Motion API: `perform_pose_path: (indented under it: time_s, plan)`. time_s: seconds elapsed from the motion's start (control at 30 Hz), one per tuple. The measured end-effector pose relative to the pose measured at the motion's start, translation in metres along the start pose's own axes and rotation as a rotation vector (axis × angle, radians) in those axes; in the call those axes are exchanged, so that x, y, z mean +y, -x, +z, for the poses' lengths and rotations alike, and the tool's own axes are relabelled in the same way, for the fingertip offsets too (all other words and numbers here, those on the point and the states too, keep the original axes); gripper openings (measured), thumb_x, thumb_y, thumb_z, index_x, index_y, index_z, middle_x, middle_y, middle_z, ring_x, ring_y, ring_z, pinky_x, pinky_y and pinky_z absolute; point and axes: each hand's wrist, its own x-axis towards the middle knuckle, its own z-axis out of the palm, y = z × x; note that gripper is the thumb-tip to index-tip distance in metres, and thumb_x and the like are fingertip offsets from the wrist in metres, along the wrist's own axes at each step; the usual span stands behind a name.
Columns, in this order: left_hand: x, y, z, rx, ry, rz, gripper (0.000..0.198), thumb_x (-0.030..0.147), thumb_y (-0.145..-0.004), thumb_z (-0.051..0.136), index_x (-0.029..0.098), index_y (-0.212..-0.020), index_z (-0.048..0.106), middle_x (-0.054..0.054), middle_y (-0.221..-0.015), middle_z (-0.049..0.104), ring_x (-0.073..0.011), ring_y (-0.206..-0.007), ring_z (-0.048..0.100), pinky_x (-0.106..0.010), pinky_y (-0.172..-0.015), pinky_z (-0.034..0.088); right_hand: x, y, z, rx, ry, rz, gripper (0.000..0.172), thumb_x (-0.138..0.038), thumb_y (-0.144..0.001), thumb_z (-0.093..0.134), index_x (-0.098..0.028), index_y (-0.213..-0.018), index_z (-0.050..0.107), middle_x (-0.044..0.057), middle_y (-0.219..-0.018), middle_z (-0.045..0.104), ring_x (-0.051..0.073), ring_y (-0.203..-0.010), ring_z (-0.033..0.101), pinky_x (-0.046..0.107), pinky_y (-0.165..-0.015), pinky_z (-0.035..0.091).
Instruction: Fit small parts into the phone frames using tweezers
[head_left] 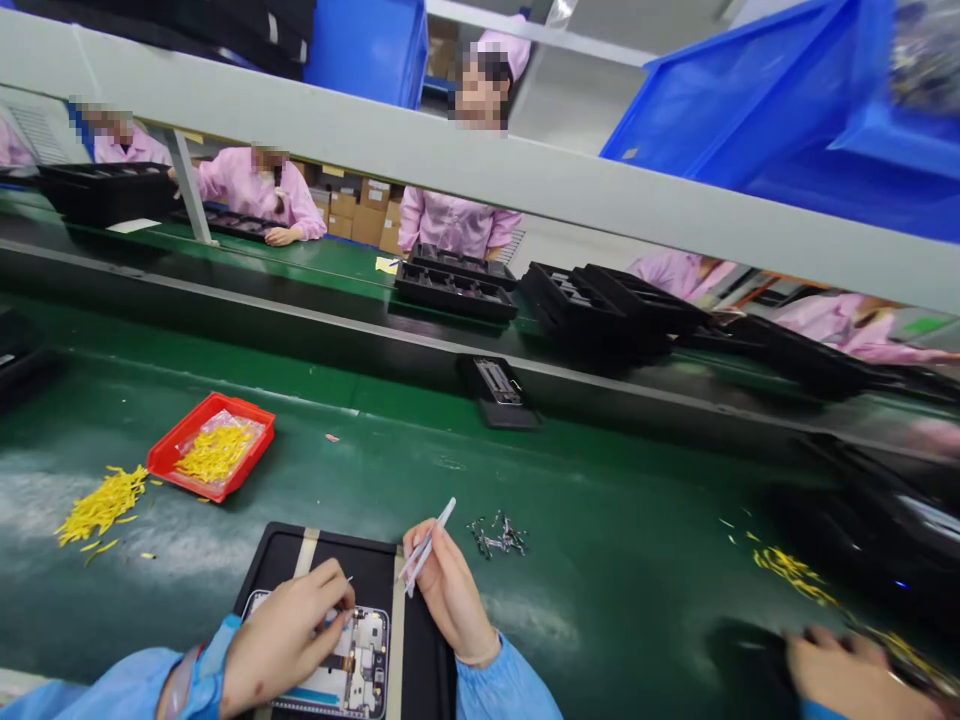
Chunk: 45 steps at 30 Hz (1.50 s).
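My left hand (289, 635) rests curled on an opened phone frame (352, 665) that lies on a black mat (420, 640) at the near edge; its fingertips pinch a tiny part I cannot make out. To its right, my right hand (450, 590) is closed on white tweezers (426, 548), tips pointing up and away. A small heap of metal parts (499, 537) lies just right of that hand on the green table.
A red tray (176, 452) of yellow strips sits at left, with loose yellow strips (101, 507) beside it. Black trays (454, 285) line the far belt, where several people in pink sit. Another person's hand (847, 675) is at bottom right. Blue bins (757, 110) stand overhead.
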Motion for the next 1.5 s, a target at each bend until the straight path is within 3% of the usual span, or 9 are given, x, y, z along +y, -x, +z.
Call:
perform_pose_path:
  time_s: [0.2,0.43,0.63,0.97,1.27,1.5]
  plan:
    - [0.002,0.011,0.007,0.095,-0.063,0.090,0.017,0.014,-0.084,0.041,0.022,-0.082,0.055,0.000,-0.083,0.060,-0.0148,-0.074,0.059,-0.022,-0.067,0.045,0.006,0.011,0.000,-0.013,0.110,-0.084,0.031,-0.037,-0.071,0.077,-0.023,-0.088,0.056,0.000,-0.079,0.060,0.014,-0.070,0.057,0.028,-0.067,0.049]
    - [0.010,0.011,0.008,0.000,-0.203,0.027,0.017,0.009,-0.084,0.042,0.020,-0.084,0.055,-0.003,-0.088,0.062,-0.0171,-0.081,0.058,-0.024,-0.072,0.044,0.012,0.014,0.001,0.058,0.154,-0.105,0.031,-0.036,-0.070,0.078,-0.023,-0.088,0.058,0.001,-0.079,0.063,0.015,-0.069,0.059,0.026,-0.064,0.049]
    - [0.013,0.004,0.008,-0.020,-0.236,-0.022,0.018,0.009,-0.086,0.040,0.019,-0.083,0.055,-0.004,-0.086,0.060,-0.0181,-0.080,0.057,-0.026,-0.071,0.045,0.015,0.016,-0.001,0.060,0.231,-0.168,0.033,-0.038,-0.071,0.077,-0.024,-0.094,0.058,0.001,-0.080,0.065,0.017,-0.080,0.064,0.029,-0.078,0.051]
    - [0.004,0.004,0.011,0.088,-0.214,0.050,0.017,0.010,-0.086,0.040,0.019,-0.082,0.053,-0.003,-0.083,0.059,-0.0179,-0.078,0.057,-0.026,-0.069,0.047,0.018,0.019,-0.003,0.012,0.322,-0.194,0.034,-0.040,-0.075,0.073,-0.022,-0.099,0.056,0.004,-0.083,0.068,0.020,-0.082,0.067,0.033,-0.080,0.053]
    - [-0.003,0.004,0.006,0.155,-0.068,0.084,0.017,0.013,-0.087,0.041,0.020,-0.083,0.055,-0.002,-0.083,0.058,-0.0156,-0.079,0.058,-0.024,-0.071,0.047,0.028,0.022,-0.008,0.022,0.354,-0.317,0.035,-0.034,-0.078,0.071,-0.025,-0.105,0.051,0.001,-0.083,0.069,0.017,-0.081,0.070,0.029,-0.078,0.055]
    - [-0.006,0.003,0.008,0.193,-0.004,0.091,0.015,0.013,-0.085,0.044,0.020,-0.082,0.057,-0.001,-0.080,0.059,-0.0140,-0.076,0.058,-0.022,-0.068,0.047,0.019,0.033,0.002,-0.026,0.587,-0.468,0.014,-0.029,-0.084,0.064,-0.022,-0.090,0.054,0.002,-0.081,0.067,0.017,-0.078,0.069,0.029,-0.073,0.056]
